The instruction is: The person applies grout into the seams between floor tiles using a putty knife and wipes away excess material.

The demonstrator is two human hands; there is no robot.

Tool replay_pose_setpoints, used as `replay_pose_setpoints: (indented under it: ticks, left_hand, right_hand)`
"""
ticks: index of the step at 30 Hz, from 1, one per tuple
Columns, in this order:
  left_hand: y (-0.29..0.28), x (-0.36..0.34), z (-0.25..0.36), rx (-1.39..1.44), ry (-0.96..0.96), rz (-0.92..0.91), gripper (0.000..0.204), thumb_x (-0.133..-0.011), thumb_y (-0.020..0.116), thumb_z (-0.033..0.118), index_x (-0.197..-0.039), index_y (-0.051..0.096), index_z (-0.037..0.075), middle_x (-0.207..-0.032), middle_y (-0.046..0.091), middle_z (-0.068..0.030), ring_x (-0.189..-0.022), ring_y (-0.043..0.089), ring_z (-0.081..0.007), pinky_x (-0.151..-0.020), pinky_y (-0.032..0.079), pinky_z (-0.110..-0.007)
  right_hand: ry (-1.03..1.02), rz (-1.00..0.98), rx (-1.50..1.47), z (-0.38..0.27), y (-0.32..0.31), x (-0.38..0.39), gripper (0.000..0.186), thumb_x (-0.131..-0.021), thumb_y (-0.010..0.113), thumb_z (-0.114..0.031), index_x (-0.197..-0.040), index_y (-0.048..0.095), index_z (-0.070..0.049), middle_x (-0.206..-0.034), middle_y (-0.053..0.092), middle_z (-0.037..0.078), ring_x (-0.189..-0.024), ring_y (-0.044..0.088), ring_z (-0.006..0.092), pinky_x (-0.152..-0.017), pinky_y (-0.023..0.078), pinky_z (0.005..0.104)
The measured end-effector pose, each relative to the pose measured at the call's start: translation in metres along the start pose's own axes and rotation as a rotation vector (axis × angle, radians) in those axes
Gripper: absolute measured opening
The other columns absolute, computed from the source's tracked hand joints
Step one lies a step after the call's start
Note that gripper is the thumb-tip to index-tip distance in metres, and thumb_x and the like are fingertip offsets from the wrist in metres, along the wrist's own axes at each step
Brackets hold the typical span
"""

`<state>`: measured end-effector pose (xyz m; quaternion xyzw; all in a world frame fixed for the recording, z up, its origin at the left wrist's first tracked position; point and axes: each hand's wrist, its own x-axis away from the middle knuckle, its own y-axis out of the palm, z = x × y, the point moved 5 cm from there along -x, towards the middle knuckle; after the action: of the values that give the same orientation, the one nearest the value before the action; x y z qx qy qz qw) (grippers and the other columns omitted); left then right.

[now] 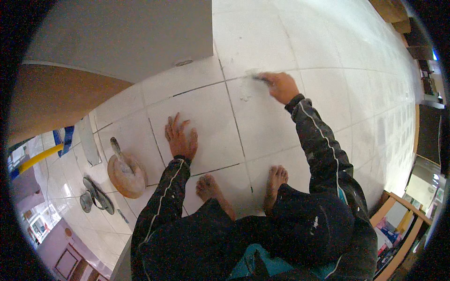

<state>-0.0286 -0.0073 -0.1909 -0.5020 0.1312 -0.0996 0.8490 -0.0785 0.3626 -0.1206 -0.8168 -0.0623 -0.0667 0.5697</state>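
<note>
My right hand (282,87) is closed on a small dark hand tool (262,78), slightly blurred, whose exact kind I cannot make out. The tool's tip meets a tile joint where whitish paste (245,95) is smeared on the white tiled floor (269,119). My left hand (182,139) rests, fingers spread, on a tile nearer to me and holds nothing. Several joints around the hands show as dark lines, others look pale. To the left of that hand stands a stained round bowl (136,185), with a paste-covered trowel (121,157) leaning in it.
A grey panel (126,33) borders the floor at upper left, above a brown surface (61,100). Left of the bowl lie a flat pale bar (89,140) and dark sandals (99,194). My bare feet (209,187) flank the near joint. A wooden frame (391,210) stands at lower right.
</note>
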Motion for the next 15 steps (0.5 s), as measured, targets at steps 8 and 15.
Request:
replay_pose_setpoints:
  ticks: [8,15]
  left_hand:
    - [0.001,-0.001,0.004,0.036,0.005,0.018,0.037,-0.084,0.065,0.022,-0.118,0.056,0.012,-0.149,0.039,-0.0127,-0.142,0.026,-0.0391,-0.116,0.015,-0.056]
    - [0.006,-0.001,-0.002,-0.035,-0.001,-0.031,0.036,-0.087,0.061,0.028,-0.12,0.055,0.014,-0.15,0.037,-0.0109,-0.143,0.024,-0.0384,-0.116,0.016,-0.056]
  right_hand:
    - [0.17,0.114,0.158,-0.009,0.02,-0.03,0.047,-0.073,0.062,-0.009,-0.118,0.062,-0.023,-0.085,0.069,0.015,-0.078,0.068,0.0345,-0.067,0.055,0.0458]
    - [-0.172,-0.042,0.043,-0.088,0.054,0.007,0.042,-0.079,0.057,-0.007,-0.119,0.06,-0.019,-0.086,0.069,0.014,-0.078,0.067,0.034,-0.066,0.052,0.0477]
